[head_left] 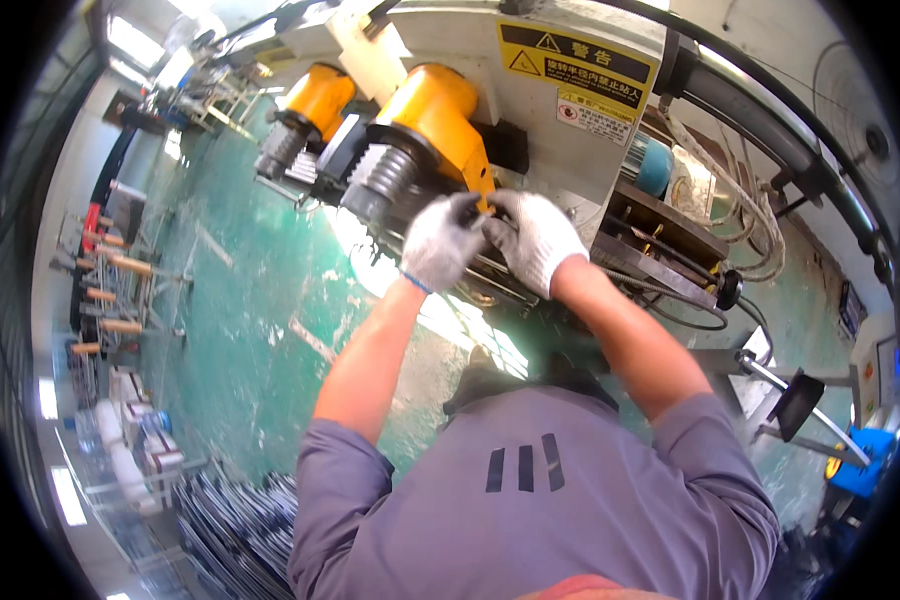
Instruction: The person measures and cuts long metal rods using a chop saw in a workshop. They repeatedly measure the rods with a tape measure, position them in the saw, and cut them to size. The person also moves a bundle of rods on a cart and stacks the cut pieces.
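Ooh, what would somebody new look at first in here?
Probably the big yellow machine part near the top middle. At its lower end, the white-gloved left hand and right hand are close together. The bright green floor stands out too, spreading across the left.

Your left grip (440, 240) and right grip (536, 236) wear white gloves (555, 252) with dark grey fingers (500, 236), a blue edge (417, 283) circling the left cuff. The bracket (478, 180) before you is orange-yellow, matching the machine housing (425, 103). Your shirt (570, 530) is purplish grey with three black bars (525, 463). The floor (235, 350) is green with pale scuffs; the warning label (575, 65) is yellow and black.
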Tool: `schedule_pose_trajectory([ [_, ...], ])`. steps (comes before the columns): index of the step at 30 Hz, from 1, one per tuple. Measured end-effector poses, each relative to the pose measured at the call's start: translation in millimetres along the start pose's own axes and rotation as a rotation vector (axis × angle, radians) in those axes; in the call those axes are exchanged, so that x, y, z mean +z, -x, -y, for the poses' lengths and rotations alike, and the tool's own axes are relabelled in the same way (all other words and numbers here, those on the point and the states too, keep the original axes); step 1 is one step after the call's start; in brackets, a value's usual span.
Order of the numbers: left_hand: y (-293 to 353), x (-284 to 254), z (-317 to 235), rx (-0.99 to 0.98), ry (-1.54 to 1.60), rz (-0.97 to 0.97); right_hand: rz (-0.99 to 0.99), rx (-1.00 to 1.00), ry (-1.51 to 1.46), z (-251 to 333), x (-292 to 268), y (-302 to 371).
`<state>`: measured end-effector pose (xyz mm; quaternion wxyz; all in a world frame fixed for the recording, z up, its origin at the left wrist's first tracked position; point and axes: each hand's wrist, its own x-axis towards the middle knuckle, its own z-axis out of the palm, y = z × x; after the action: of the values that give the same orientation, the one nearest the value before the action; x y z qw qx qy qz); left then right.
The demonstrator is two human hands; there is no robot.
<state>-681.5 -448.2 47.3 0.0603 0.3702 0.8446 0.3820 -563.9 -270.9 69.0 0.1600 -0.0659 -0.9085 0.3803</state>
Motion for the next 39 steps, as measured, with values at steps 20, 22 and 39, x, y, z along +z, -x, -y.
schedule_pose_trajectory([
  [20,98,-27,22,0.006,0.395,0.419,-0.291,0.721,-1.178,71,91,127],
  [22,105,-28,22,0.06,0.324,0.425,-0.321,0.786,-1.268,79,99,136],
  [39,156,19,61,-0.182,0.546,0.838,-0.25,1.009,-0.94,60,133,198],
])
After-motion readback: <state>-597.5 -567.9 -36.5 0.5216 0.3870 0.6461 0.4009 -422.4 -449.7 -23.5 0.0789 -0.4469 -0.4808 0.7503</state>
